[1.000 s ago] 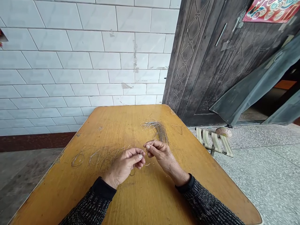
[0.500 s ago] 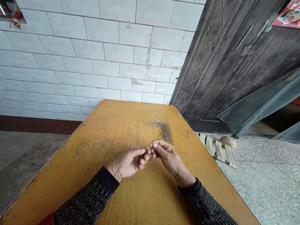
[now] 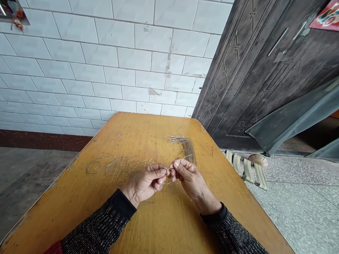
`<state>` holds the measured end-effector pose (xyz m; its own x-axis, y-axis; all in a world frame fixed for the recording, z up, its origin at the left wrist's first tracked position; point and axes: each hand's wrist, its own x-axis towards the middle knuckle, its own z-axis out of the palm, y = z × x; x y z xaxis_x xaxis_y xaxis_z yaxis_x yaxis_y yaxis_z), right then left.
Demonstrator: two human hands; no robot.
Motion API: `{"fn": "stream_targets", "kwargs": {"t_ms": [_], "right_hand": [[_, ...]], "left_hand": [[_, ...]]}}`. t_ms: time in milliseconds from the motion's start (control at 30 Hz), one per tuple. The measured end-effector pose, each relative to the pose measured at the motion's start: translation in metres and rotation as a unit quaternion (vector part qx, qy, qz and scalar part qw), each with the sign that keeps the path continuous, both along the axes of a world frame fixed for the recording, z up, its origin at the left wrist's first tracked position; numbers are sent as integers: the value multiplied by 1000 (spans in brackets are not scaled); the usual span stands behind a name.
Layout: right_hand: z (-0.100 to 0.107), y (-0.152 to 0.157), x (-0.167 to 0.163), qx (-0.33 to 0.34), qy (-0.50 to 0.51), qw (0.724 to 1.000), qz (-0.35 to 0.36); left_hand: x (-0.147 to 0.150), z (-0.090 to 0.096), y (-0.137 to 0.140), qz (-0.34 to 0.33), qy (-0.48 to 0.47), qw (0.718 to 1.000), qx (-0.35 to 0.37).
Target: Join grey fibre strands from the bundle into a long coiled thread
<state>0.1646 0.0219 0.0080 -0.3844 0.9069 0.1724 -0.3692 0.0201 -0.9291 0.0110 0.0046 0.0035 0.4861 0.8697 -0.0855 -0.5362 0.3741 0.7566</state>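
Note:
Above the middle of the wooden table (image 3: 164, 225), my left hand (image 3: 145, 181) pinches a thin wire (image 3: 167, 183) between thumb and fingertips. Close beside it, my right hand (image 3: 189, 178) is closed on the same wire, its thumb pressed to the forefinger. The wire bends in a small curve between and just below the fingertips; part of it is hidden by the fingers. Behind my right hand lies a bent bundle of loose wires (image 3: 186, 144). Several coiled wire loops (image 3: 112, 168) lie to the left, the nearest partly covered by my left hand.
One bent piece of wire (image 3: 208, 148) lies near the table's right edge. A white tiled wall (image 3: 113, 77) stands behind the table. To the right are a dark carved door (image 3: 238, 70), a grey-green curtain (image 3: 296, 113) and a striped strap seat or stool (image 3: 246, 167) on the floor.
My left thumb and fingers have closed into a pinch on the wire near my right fingertips. My right hand stays nearly in place, still gripping the wire.

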Motion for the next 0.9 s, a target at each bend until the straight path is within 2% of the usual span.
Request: {"fn": "stream_targets", "kwargs": {"t_ms": [167, 267, 400, 567, 733, 900], "right_hand": [[2, 3, 1, -73, 49, 996, -6], [4, 5, 4, -88, 60, 994, -10], [7, 6, 8, -45, 19, 999, -17], [10, 4, 11, 24, -61, 998, 18], [12, 3, 10, 29, -74, 996, 30], [13, 2, 9, 42, -97, 994, 37]], "left_hand": [[1, -6, 2, 29, -23, 999, -5], [-1, -7, 3, 34, -18, 999, -19], [-7, -2, 3, -4, 40, 999, -12], [-13, 4, 3, -42, 97, 994, -17], [-14, 3, 6, -66, 105, 992, -32], [-14, 2, 6, -66, 126, 990, -16]]}}
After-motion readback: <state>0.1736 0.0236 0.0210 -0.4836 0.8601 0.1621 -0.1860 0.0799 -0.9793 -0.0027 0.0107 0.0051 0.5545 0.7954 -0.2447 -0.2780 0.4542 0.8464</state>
